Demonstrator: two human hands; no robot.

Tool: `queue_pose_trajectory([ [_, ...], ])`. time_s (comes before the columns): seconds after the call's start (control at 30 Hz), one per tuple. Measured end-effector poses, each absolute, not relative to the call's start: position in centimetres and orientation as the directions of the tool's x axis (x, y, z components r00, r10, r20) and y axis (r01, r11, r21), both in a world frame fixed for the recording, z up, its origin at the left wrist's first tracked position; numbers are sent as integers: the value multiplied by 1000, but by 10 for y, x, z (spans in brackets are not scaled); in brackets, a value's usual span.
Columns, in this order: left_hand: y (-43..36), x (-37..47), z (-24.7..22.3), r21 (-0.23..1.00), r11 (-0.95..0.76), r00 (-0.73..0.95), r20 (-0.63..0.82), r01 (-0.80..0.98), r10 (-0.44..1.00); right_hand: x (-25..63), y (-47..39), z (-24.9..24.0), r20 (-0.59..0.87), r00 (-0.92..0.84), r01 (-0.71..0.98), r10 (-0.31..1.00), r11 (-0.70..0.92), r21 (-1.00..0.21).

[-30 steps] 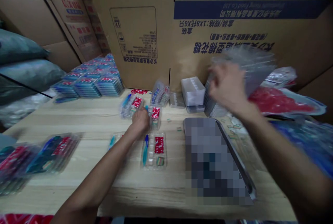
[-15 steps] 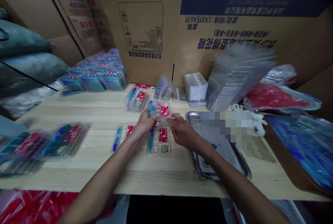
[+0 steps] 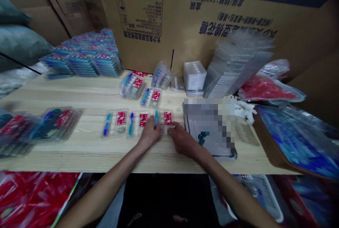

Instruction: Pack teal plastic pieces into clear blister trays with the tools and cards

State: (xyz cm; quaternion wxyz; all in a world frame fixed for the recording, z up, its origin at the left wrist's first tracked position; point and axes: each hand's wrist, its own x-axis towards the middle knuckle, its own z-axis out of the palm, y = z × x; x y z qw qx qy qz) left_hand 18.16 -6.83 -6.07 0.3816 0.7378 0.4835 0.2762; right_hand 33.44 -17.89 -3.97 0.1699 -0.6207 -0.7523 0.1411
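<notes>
Clear, shallow plastic tray [image 3: 161,115] with a red printed packet [image 3: 167,118] sits between my left hand [image 3: 150,133] and right hand [image 3: 181,139]; both grasp its sides, probably keeping it aligned with matching trays [image 3: 113,122] leftward on the tabletop [image 3: 66,161].

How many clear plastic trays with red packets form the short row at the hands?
3: leftmost tray, middle tray, and rightmost tray between the left hand and right hand. Any stacked beneath may be hidden.

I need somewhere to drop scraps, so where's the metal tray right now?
In the head view, the metal tray lies on the wooden table, just right of the right hand, with the tall clear plastic stack behind it.
</notes>
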Motion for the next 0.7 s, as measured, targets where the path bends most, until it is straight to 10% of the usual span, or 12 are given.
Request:
queue_pose_trajectory([
  [0.43, -87, 160, -48, 364, -270, 299, -24, 892, 954, 336, -149, -62, 181, -330, 671, 927, 365, -645],
  [0.7, -94, 162, -39, 887, -299, 436, 128, 351, 891, 330, -137, -58, 250, 63, 563, 966, 172, -808],
])
